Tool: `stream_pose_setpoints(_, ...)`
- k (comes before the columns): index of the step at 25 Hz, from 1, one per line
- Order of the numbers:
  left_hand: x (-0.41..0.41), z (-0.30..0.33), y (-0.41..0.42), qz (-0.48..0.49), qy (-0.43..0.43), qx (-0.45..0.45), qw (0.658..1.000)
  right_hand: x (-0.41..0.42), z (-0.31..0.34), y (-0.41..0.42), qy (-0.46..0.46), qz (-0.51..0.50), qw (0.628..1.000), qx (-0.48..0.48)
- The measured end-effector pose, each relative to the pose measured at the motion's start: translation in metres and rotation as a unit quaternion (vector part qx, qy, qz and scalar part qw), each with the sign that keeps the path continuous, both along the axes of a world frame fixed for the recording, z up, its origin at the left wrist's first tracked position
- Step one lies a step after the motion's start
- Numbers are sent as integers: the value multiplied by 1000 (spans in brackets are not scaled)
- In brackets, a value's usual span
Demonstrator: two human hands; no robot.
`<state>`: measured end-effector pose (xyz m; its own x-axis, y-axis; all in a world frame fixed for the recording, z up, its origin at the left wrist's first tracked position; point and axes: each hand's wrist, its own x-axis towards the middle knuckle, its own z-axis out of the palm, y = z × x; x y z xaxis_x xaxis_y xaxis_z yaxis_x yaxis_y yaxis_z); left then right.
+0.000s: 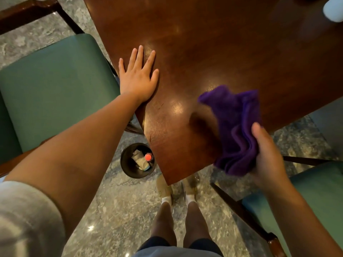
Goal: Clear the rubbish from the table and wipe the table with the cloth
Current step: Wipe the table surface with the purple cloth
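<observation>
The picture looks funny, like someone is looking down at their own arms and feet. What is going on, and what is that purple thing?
A person wears a camera on their head, so you see what they see, looking down. The left hand lies flat on the edge of the brown table. The right hand holds a purple cloth for wiping, bunched up over the table's corner. On the floor beside the table stands a small bin with rubbish inside, including a bottle with a red cap. Green chairs stand on both sides.
</observation>
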<state>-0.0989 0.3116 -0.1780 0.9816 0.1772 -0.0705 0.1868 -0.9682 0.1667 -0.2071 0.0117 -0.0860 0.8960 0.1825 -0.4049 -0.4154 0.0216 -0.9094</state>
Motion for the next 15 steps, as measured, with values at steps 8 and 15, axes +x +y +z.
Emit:
stream_pose_setpoints(8, 1, -3, 3, -5, -9, 2, 1000, 26, -62, 85, -287, 234, 760, -535)
stream_pose_setpoints(15, 11, 10, 9, -5, 71, -84, 994, 7, -69, 140, -392, 356, 668, -523)
